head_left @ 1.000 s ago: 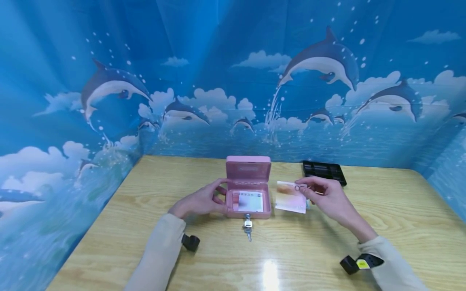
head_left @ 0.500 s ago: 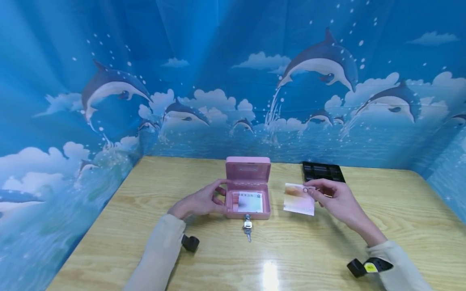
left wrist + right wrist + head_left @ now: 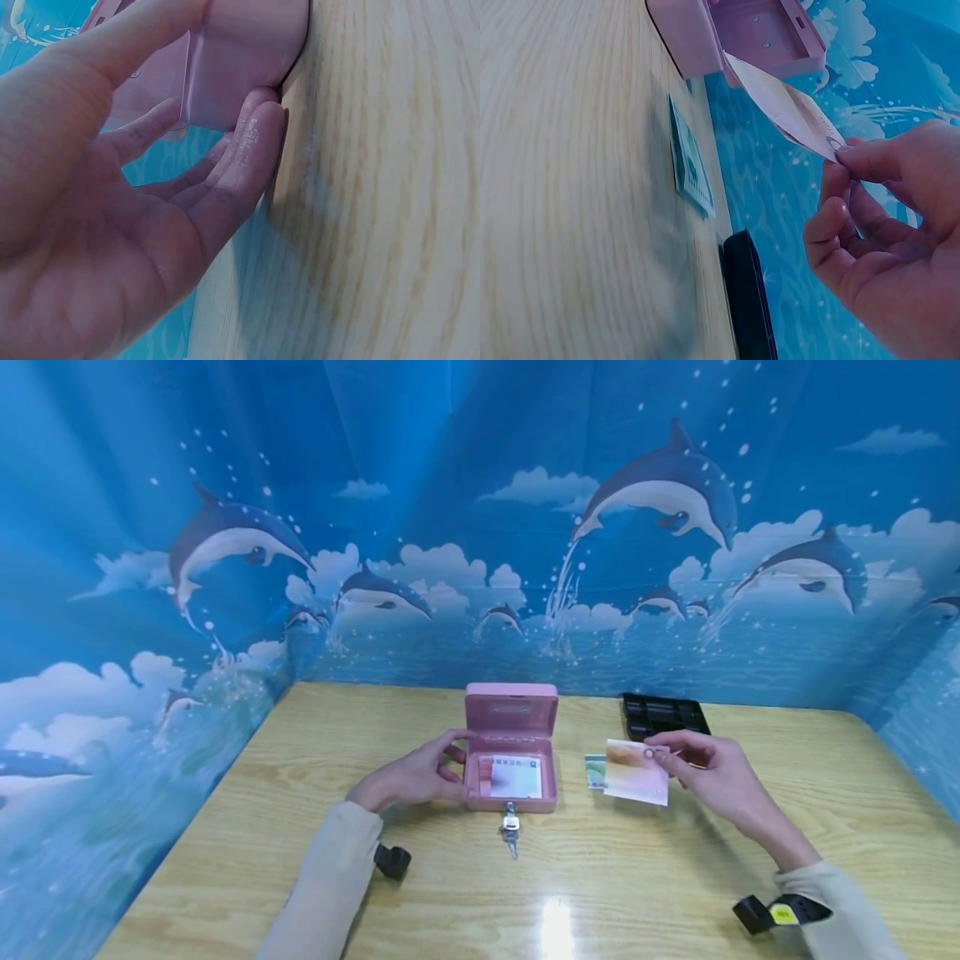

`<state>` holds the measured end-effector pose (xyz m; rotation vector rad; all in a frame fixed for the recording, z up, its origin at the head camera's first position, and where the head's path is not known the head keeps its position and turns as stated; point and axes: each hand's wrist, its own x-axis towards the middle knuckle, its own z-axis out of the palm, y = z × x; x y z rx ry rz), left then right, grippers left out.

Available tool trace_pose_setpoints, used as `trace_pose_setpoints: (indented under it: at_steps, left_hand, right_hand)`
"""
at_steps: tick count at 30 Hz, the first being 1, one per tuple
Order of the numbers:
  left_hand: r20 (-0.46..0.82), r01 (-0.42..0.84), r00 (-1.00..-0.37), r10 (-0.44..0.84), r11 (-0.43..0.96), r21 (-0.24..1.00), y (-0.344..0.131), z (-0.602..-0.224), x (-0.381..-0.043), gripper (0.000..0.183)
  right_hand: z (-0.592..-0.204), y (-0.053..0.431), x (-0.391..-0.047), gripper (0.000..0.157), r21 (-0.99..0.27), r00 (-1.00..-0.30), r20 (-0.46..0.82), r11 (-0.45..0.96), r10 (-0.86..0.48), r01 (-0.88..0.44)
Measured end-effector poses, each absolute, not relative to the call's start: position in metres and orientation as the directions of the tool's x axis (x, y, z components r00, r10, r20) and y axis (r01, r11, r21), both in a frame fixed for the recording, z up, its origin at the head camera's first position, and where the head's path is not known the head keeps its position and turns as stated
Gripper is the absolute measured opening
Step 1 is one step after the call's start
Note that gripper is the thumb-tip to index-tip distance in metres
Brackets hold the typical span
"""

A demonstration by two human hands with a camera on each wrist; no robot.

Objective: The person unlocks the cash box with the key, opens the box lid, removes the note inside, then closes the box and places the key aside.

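Note:
A pink cash box (image 3: 549, 782) stands with its lid raised; a banknote (image 3: 523, 777) lies inside it. My left hand (image 3: 420, 768) holds the box by its left side, thumb near the front corner and index finger further back. Between thumb and fingers, my right hand (image 3: 705, 777) pinches a pinkish-brown banknote (image 3: 636, 772) by its edge. It is raised over the table to the right of the box. Partly behind it, a green banknote (image 3: 691, 161) lies on the table. A key (image 3: 511, 835) hangs at the front of the box, from its lock.
Behind my right hand, a black compartment tray (image 3: 652, 714) lies near the back of the wooden table (image 3: 360, 893). A blue curtain (image 3: 450, 485) printed with dolphins rises along the table's far edge and sides.
My right hand has moved to the right with the pinkish-brown banknote, away from the cash box. More of the green banknote on the table now shows. The left hand has stayed at the box.

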<state>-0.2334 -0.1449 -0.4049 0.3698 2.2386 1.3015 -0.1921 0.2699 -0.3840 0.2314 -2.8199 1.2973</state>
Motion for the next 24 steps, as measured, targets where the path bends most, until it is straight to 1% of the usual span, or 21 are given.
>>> trace_pose_setpoints:
  at_steps: [12, 24]
  left_hand:
    - [-0.293, -0.002, -0.827, 0.48, 0.519, 0.855, -0.145, -0.404, -0.234, 0.091]
    - [-0.296, -0.006, -0.832, 0.469, 0.526, 0.85, -0.144, -0.404, -0.234, 0.091]
  right_hand:
    - [-0.386, 0.29, -0.193, 0.039, -0.725, -0.994, 0.041, 0.681, -0.103, -0.101]
    - [-0.396, 0.305, -0.201, 0.037, -0.671, -0.995, 0.022, 0.736, -0.096, -0.086]
